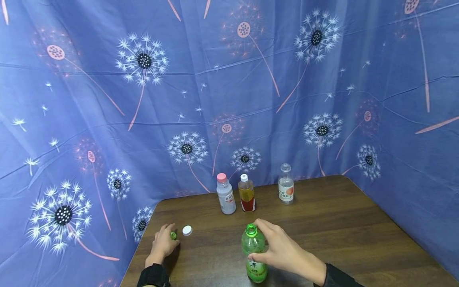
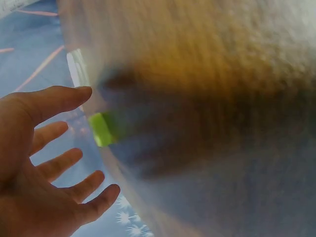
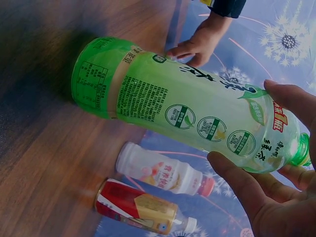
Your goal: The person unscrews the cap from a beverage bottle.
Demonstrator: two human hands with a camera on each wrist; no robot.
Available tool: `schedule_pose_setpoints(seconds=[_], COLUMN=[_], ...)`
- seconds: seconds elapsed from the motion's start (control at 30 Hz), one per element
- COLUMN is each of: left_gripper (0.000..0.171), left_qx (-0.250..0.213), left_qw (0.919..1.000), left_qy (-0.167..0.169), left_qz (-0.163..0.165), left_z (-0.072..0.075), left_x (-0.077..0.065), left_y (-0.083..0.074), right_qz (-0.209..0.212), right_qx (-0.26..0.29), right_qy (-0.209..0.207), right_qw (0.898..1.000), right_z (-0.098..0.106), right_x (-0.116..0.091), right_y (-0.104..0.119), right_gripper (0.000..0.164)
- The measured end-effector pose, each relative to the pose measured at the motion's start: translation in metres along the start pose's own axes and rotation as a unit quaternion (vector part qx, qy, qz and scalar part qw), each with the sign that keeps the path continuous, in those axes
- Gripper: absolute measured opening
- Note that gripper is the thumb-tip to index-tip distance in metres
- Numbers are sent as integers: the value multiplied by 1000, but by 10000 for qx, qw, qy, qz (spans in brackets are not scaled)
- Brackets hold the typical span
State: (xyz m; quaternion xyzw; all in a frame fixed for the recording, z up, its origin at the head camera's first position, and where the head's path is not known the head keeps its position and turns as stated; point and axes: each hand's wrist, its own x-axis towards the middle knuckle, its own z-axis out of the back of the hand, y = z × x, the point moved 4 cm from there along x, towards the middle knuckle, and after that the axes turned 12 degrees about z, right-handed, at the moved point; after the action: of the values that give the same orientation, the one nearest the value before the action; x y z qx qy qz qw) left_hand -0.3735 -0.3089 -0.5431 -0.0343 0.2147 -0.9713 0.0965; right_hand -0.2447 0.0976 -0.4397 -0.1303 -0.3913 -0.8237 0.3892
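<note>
An uncapped green tea bottle (image 1: pixel 256 268) stands upright at the front of the table. My right hand (image 1: pixel 287 253) holds it around its upper part, thumb and fingers on opposite sides, as the right wrist view also shows. At the left side, my left hand (image 1: pixel 164 242) hovers around a small green cap (image 1: pixel 173 235) on the table. In the left wrist view its fingers are spread and the green cap (image 2: pixel 101 131) lies beyond the fingertips, apart from them. A white cap (image 1: pixel 187 230) lies just right of that hand.
Toward the back of the wooden table (image 1: pixel 322 223) stand a white bottle with a pink cap (image 1: pixel 226 197), a yellow and red bottle with a white cap (image 1: pixel 247 195), and a clear uncapped bottle (image 1: pixel 286 187). A blue dandelion-patterned curtain (image 1: pixel 201 99) hangs behind and beside the table.
</note>
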Motion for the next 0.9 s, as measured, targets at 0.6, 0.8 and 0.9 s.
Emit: schedule_pose_setpoints(seconds=[0.6,0.8,0.9], left_gripper=[27,21,21], left_qx=[151,49,14], left_qw=[9988,9977,9978], left_qy=[-226,-322,-332], left_qz=[-419,-594,-568], left_z=[-5,-7,-8], left_x=[6,8,8], left_y=[4,6,8], right_qz=[46,35,39], right_qx=[-146,-193,-150], right_qy=[-128,-193,-210], right_qw=[9998,9996,9997], right_z=[-4,-4,-5], right_x=[-2,-3,-4], right_y=[1,2,2], right_gripper=[58,59,59])
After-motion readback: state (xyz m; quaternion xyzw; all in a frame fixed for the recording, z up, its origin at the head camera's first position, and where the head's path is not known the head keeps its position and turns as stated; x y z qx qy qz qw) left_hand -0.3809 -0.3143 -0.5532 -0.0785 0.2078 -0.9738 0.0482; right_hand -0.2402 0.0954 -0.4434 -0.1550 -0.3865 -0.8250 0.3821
